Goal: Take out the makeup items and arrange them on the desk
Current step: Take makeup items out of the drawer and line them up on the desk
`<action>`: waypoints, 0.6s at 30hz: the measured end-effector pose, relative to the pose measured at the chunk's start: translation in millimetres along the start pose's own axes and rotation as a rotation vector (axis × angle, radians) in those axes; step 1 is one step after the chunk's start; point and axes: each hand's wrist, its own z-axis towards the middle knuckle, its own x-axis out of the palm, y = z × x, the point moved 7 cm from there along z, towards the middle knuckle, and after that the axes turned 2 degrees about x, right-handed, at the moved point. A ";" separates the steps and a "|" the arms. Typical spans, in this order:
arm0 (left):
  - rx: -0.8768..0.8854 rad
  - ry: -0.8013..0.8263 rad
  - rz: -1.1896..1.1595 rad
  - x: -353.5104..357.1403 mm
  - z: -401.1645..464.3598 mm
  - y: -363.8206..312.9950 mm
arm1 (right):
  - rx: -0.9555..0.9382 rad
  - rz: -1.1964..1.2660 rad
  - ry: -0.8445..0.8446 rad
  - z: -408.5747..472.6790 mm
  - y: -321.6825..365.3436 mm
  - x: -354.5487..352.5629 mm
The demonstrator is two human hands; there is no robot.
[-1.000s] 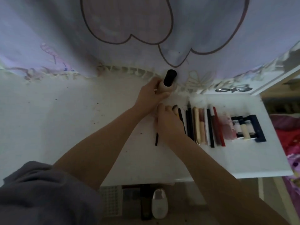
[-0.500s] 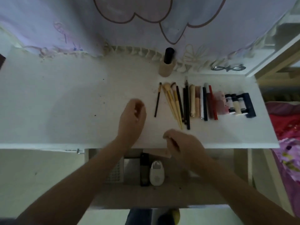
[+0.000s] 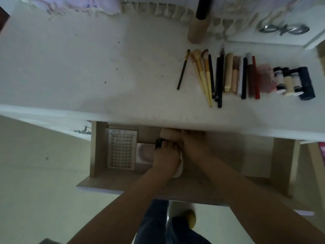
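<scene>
In the wooden drawer (image 3: 98,147), both hands

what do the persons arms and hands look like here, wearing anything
Both forearms are bare, with no sleeves in view. No gloves, watch or bracelet show on the left hand or the right hand. The picture is too dim and blurred to tell about rings or nail polish.
</scene>
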 end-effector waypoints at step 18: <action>0.128 -0.313 -0.839 -191.1 -67.3 71.3 | -0.003 0.311 0.118 -78.2 8.3 -133.4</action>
